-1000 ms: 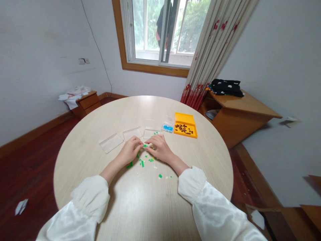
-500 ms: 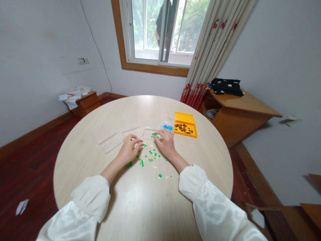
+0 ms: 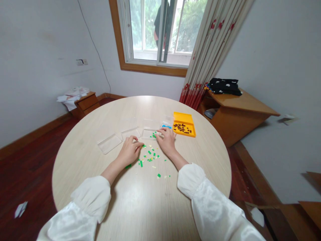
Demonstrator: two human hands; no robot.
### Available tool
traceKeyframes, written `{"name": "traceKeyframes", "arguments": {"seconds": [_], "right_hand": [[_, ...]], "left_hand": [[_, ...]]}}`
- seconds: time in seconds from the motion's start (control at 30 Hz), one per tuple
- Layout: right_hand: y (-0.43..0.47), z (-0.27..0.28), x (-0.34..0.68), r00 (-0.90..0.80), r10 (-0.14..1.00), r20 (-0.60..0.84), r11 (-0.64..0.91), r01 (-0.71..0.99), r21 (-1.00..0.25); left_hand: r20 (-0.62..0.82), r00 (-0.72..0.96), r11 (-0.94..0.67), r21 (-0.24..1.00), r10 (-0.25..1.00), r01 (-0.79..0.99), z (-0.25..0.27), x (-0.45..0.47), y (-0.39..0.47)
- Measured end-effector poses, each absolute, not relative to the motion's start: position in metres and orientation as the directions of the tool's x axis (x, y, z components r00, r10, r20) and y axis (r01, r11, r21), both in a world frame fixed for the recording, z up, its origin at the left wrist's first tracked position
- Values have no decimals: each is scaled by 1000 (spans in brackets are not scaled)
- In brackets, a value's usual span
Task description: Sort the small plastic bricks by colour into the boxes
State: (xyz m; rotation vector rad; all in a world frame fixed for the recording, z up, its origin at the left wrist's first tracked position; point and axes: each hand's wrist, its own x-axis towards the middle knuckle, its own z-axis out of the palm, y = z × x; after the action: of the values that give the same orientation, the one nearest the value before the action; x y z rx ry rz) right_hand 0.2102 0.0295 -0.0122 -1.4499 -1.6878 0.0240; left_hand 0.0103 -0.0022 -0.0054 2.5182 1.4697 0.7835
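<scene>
Small green bricks (image 3: 149, 152) lie scattered on the table, mixed with pale yellow and yellow pieces. My left hand (image 3: 130, 150) is at their left edge, its thumb and forefinger pinched together at a small green brick (image 3: 143, 146). More green bricks (image 3: 128, 166) show partly beneath that hand. Over the right end of a clear plastic box (image 3: 147, 137), my right hand (image 3: 167, 140) has its thumb and forefinger apart. Several green bricks (image 3: 153, 135) are in the box, just beside those fingertips.
Two more clear boxes (image 3: 109, 143) stand to the left. Behind my right hand is a clear box with blue pieces (image 3: 166, 127). An open yellow case (image 3: 184, 117) holds dark brown pieces (image 3: 181, 128). All rest on a round wooden table (image 3: 150, 207).
More green bricks now show in the clear box by my right fingertips, and that hand has drawn slightly back from them. My left fingers have closed closer together at the pile's edge.
</scene>
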Motion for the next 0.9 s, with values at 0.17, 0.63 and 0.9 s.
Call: {"name": "traceKeyframes", "arguments": {"seconds": [0.17,0.63,0.9], "right_hand": [[30,-13,211,57,799,599,334,786,-520],[29,-12,210,41,804,593,345,780,-522],[15,-3,201,-258,747,613,595,672,-442]], "left_hand": [[370,394,-521,361,841,774,-3,11,-2],[355,344,-477,418,869,773,-8,20,-2],[367,285,-443,480,885,757,-3,21,-3]]}}
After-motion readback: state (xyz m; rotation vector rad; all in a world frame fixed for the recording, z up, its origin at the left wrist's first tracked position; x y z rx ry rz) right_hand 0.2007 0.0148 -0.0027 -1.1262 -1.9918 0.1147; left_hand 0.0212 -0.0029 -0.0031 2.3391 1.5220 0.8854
